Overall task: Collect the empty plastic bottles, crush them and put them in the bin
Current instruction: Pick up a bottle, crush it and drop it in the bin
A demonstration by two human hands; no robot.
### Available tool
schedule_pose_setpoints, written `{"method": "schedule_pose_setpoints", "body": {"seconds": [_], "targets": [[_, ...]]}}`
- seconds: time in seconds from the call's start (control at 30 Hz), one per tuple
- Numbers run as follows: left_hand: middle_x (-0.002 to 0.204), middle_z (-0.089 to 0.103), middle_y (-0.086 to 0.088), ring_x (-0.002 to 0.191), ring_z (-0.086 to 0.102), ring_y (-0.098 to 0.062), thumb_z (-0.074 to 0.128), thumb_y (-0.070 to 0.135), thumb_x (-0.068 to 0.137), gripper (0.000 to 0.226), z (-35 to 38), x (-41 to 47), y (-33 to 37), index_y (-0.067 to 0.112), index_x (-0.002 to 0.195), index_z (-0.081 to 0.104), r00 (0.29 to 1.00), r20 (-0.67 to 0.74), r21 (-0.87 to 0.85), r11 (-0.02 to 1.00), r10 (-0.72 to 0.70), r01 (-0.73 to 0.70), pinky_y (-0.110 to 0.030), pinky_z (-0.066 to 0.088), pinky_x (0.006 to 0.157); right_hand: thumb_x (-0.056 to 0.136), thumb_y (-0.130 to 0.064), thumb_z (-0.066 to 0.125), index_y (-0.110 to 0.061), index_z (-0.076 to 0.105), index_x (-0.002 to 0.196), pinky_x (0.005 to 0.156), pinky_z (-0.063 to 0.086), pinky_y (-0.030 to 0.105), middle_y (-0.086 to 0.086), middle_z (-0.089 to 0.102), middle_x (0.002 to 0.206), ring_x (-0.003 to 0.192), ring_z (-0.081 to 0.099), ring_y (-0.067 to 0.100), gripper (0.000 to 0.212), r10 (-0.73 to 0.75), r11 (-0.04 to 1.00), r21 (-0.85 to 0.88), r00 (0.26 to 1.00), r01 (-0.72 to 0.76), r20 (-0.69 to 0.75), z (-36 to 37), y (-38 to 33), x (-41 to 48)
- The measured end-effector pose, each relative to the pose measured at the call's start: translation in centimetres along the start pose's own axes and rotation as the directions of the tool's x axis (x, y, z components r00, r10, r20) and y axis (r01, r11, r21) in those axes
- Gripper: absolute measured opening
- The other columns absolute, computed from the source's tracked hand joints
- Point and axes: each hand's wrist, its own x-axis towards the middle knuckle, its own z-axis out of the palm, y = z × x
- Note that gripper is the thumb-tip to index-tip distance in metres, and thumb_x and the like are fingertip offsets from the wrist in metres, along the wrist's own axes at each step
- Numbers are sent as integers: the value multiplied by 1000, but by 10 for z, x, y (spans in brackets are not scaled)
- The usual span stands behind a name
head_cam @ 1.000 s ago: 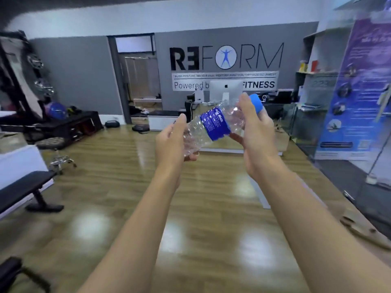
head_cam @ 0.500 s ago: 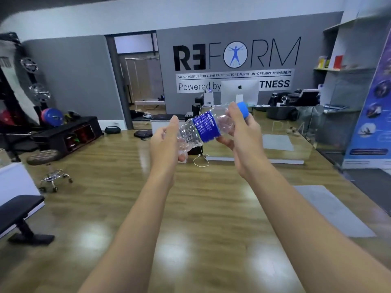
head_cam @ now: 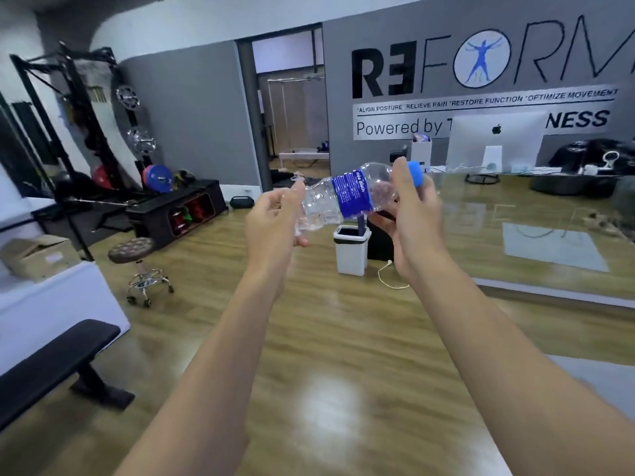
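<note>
I hold a clear, empty plastic bottle [head_cam: 338, 201] with a blue label and blue cap, lying nearly level at chest height. My left hand [head_cam: 273, 225] grips its crumpled base end. My right hand [head_cam: 410, 214] grips the neck end, thumb beside the cap. The bottle body looks dented. A small white bin [head_cam: 352, 249] with a dark rim stands open on the wooden floor just beyond and below the bottle, beside the end of a long counter.
A rolling stool [head_cam: 137, 266] stands left of the bin. A black bench [head_cam: 51, 365] sits at the near left, beside a white block with a cardboard box [head_cam: 37, 255]. The wooden counter [head_cam: 536, 235] runs along the right. A white cable [head_cam: 388, 276] lies by the bin.
The view has swung left and moved nearer the counter, so the white bin has come into sight. Both hands keep hold of the bottle, which looks more crumpled at its base.
</note>
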Motion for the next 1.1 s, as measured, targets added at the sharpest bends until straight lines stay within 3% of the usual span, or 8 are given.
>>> {"method": "schedule_pose_setpoints", "body": {"seconds": [0.13, 0.3, 0.4, 0.57, 0.63, 0.77, 0.87, 1.1], "targets": [[76, 65, 14, 56, 58, 1, 63, 55, 84, 38, -2, 108, -55, 20, 97, 70, 1000, -30, 13, 1000, 5, -5, -26, 54, 53, 92, -49, 59, -24, 60, 101, 69, 57, 33, -3, 71, 91, 81, 70, 13, 27, -3, 999, -32, 999, 2, -33, 40, 70, 85], [85, 65, 10, 60, 59, 1, 61, 57, 85, 33, 19, 244, -96, 27, 97, 68, 999, 45, 55, 998, 5, -8, -25, 54, 54, 97, -48, 51, -24, 58, 91, 61, 57, 31, 10, 70, 102, 83, 67, 21, 26, 96, 995, 34, 986, -92, -139, 92, 132, 196], [83, 63, 14, 54, 58, -4, 60, 58, 85, 26, 38, 317, -120, 34, 92, 66, 998, 63, 51, 999, 9, -12, -22, 55, 53, 95, -50, 54, -19, 62, 104, 70, 58, 38, 7, 71, 97, 86, 69, 20, 33, 79, 997, -3, 984, -81, -159, 104, 159, 266], [88, 66, 12, 57, 64, 0, 60, 50, 89, 29, 73, 442, -180, 25, 103, 67, 996, 82, 11, 1000, 17, -18, -35, 60, 66, 95, -49, 53, -20, 61, 104, 60, 54, 29, 0, 70, 91, 84, 68, 16, 32, 5, 999, -30, 979, -11, -202, 123, 226, 387], [99, 67, 7, 69, 68, 1, 57, 46, 93, 25, 85, 492, -206, 26, 106, 66, 996, 86, 16, 1000, 21, -22, -32, 60, 65, 95, -50, 53, -19, 61, 105, 59, 53, 26, -2, 69, 89, 83, 68, 15, 33, -1, 1000, -23, 977, -4, -214, 131, 258, 436], [118, 64, -3, 104, 66, -19, 55, 35, 97, 22, 104, 593, -252, 23, 113, 63, 986, 154, 39, 998, -56, 51, -28, 60, 65, 95, -48, 55, -21, 56, 107, 59, 53, 24, -3, 70, 88, 79, 69, 11, 30, 20, 999, -36, 977, -29, -211, 148, 314, 536], [119, 63, -3, 105, 66, -22, 54, 34, 97, 24, 115, 668, -279, 21, 115, 64, 982, 166, 73, 994, -88, 77, -33, 61, 68, 94, -45, 57, -22, 55, 104, 61, 57, 27, -1, 69, 90, 78, 69, 9, 25, 32, 999, -21, 977, -37, -209, 168, 349, 604], [118, 64, -22, 108, 65, -35, 51, 34, 96, 18, 136, 841, -388, 26, 96, 67, 961, 197, 73, 980, -196, 185, -38, 62, 69, 91, -41, 65, -24, 59, 95, 66, 63, 40, 0, 64, 95, 86, 70, 8, 18, 11, 997, -72, 982, -25, -187, 208, 454, 756]]}}
